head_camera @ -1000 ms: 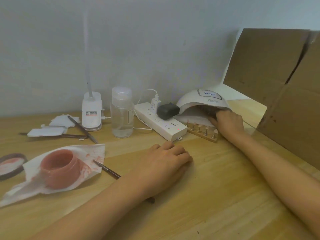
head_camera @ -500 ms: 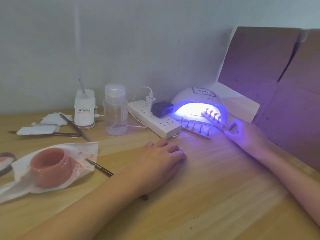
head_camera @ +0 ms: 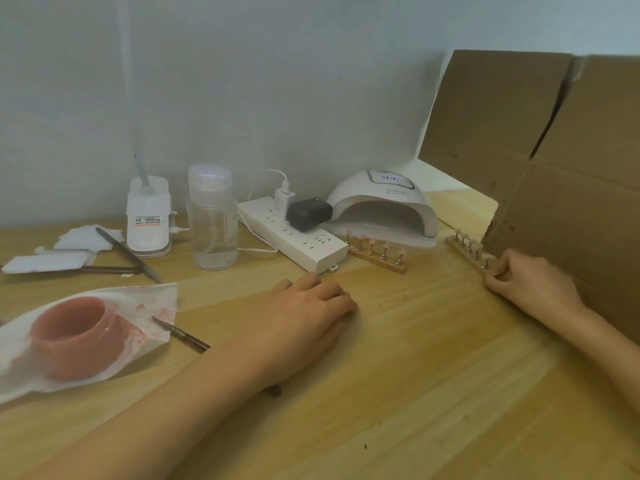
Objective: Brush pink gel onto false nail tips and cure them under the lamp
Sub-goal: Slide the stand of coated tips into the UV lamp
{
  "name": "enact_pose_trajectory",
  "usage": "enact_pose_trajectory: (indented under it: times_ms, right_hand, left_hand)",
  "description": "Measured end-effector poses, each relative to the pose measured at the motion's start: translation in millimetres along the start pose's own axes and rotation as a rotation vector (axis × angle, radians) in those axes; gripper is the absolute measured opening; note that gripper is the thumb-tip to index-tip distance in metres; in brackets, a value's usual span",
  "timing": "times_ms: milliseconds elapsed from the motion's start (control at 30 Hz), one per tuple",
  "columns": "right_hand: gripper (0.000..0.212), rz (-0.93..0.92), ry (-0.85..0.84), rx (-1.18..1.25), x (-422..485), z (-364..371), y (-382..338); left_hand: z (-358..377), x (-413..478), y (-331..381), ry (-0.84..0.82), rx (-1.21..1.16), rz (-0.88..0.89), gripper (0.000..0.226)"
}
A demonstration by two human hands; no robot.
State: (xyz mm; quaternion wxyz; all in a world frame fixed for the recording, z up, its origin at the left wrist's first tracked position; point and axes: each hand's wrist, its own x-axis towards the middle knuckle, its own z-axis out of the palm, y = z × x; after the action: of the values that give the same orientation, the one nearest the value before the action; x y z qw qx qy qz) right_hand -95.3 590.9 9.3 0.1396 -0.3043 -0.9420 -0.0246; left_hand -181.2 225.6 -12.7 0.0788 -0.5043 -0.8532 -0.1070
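Observation:
A white curing lamp (head_camera: pixel 384 206) stands unlit at the back of the wooden table. One wooden strip of nail tips (head_camera: pixel 375 256) lies just in front of it. A second strip (head_camera: pixel 465 249) lies to the lamp's right, and my right hand (head_camera: pixel 530 284) pinches its near end. My left hand (head_camera: pixel 304 313) rests flat on the table, palm down, over a brush (head_camera: pixel 180 332) whose tip points at the tissue. An open pink gel jar (head_camera: pixel 74 336) sits on that stained tissue at the left.
A white power strip (head_camera: pixel 294 242) with a black adapter lies left of the lamp. A clear bottle (head_camera: pixel 211 220), a desk lamp base (head_camera: pixel 149 220), pads and thin tools sit at the back left. A cardboard box (head_camera: pixel 554 168) stands on the right.
My right hand drew the second strip of tips out from under the lamp and over to the right. The lamp's violet light came on and has gone off. My left hand stayed put.

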Motion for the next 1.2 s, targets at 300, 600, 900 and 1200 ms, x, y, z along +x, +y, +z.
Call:
enact_pose_trajectory:
  times_ms: [300,600,900,1200]
  right_hand:
    - [0.038,0.193,0.000,0.045,56.3,14.9,-36.8]
    - [0.010,-0.153,-0.006,0.270,47.1,16.6,-25.9]
    - [0.038,-0.047,-0.087,-0.023,52.9,17.6,-26.7]
    - [0.019,-0.346,-0.408,0.648,17.7,-2.8,-73.1]
  left_hand:
    - [0.7,-0.9,-0.6,0.008,-0.010,0.006,0.040]
    - [-0.2,-1.3,-0.1,0.006,-0.009,0.011,0.040]
    - [-1.4,-1.2,1.0,0.001,-0.006,0.008,0.041]
    - [-1.8,-1.8,0.8,-0.003,-0.006,0.003,0.040]
